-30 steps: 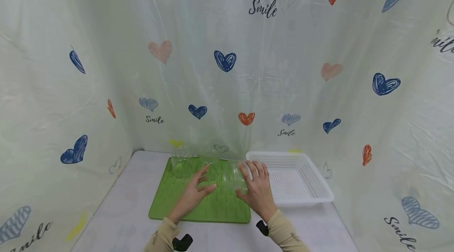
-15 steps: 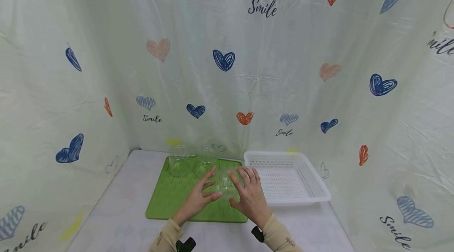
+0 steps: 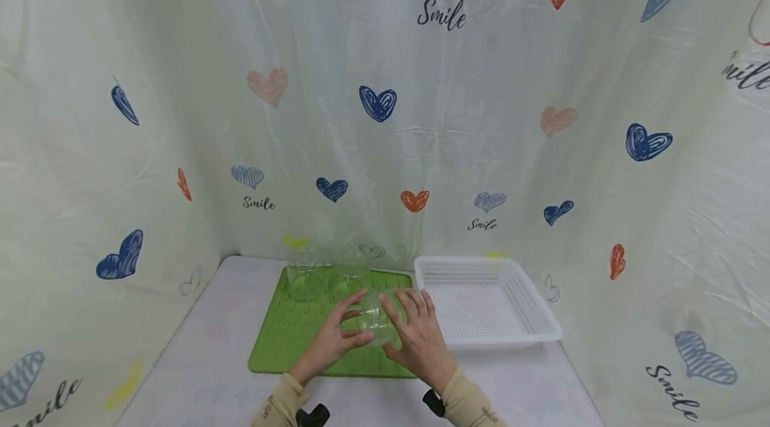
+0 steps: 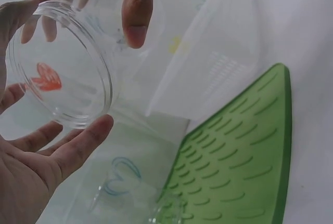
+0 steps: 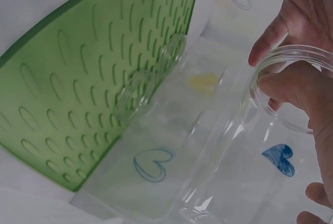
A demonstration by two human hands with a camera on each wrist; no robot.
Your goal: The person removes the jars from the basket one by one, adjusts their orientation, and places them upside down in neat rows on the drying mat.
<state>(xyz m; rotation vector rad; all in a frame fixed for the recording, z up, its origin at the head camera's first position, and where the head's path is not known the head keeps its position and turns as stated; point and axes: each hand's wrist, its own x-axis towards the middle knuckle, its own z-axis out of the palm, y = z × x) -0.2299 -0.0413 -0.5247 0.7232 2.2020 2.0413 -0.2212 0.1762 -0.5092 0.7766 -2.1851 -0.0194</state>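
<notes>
A clear jar (image 3: pixel 375 323) lies sideways in the air between both hands, over the green mat (image 3: pixel 283 340). My right hand (image 3: pixel 421 337) holds one end, its fingers spread over the far side and its thumb nearest me. My left hand (image 3: pixel 333 340) is at the other end. In the left wrist view its thumb and fingers reach round the jar's round rim (image 4: pixel 106 73), touching it. In the right wrist view, the right thumb (image 5: pixel 296 83) presses near the rim. Two more clear jars stand at the back of the mat, a left one (image 3: pixel 304 280) and a right one (image 3: pixel 350 270).
A white plastic basket (image 3: pixel 490 307) with perforated walls stands right of the mat. All of this is on a white-covered table (image 3: pixel 204 347). A curtain printed with hearts (image 3: pixel 379 146) hangs behind and at both sides.
The jar has moved left and a little nearer with my right hand. My left hand, apart from it a second ago, now meets its other end. The basket and mat stay put.
</notes>
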